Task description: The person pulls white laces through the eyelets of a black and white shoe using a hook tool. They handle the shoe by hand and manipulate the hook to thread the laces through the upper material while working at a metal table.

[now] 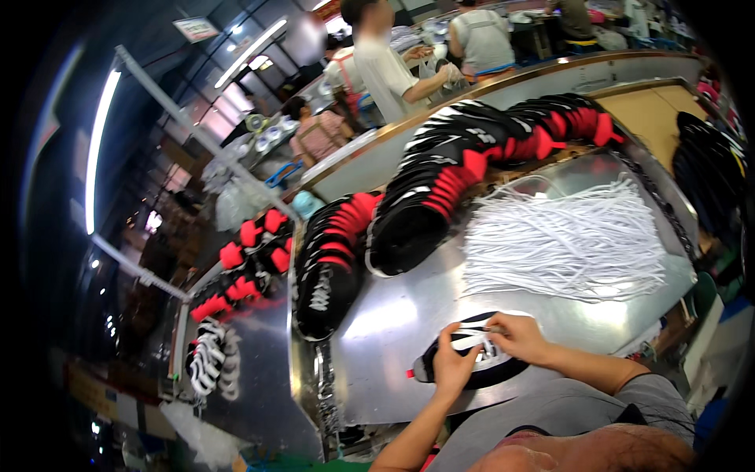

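Observation:
A black and white shoe upper [497, 375] lies on the metal worktop right in front of me, with a small red tab at its left end. My left hand [454, 363] grips it from the left, thumb and fingers at the lacing area. My right hand [517, 338] is closed in a pinch over the same area, on what looks like a white shoelace [465, 339] running across the upper. The lace's end is too small to make out. Beyond my hands lies a wide pile of white shoelaces [562, 244].
Long nested rows of black and red shoe uppers [429, 189] stand behind and left of my hands. A lower metal surface [271, 362] at left holds more uppers and a white-laced one [207, 362]. A raised rim [346, 161] separates me from people working beyond.

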`<move>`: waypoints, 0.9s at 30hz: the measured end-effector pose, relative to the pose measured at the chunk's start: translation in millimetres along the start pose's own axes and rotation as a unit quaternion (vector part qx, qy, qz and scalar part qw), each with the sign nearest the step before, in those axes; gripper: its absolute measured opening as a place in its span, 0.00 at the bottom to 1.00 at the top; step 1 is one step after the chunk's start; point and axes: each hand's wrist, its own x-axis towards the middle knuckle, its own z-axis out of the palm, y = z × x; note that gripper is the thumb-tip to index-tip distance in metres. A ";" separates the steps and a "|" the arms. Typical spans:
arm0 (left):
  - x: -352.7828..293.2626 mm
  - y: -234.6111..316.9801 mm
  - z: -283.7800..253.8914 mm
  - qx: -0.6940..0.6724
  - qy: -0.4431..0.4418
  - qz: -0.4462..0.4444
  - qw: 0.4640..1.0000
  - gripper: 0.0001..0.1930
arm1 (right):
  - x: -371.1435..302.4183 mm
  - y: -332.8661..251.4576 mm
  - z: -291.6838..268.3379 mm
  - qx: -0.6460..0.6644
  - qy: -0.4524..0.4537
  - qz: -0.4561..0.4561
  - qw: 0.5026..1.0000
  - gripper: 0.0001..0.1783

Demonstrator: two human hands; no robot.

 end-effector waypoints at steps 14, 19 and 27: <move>-4.6 11.2 -24.8 -0.365 -0.154 -0.157 0.905 0.25 | -3.8 -2.8 -3.1 -0.046 -0.042 -0.164 0.984 0.13; -10.3 8.2 -27.1 -0.315 -0.128 -0.169 0.925 0.24 | -5.1 0.4 8.0 -0.106 -0.008 -0.274 0.956 0.13; -2.5 1.3 -28.2 -0.346 -0.075 -0.194 0.915 0.17 | -22.7 -44.0 -2.5 0.071 -0.107 -0.264 0.956 0.02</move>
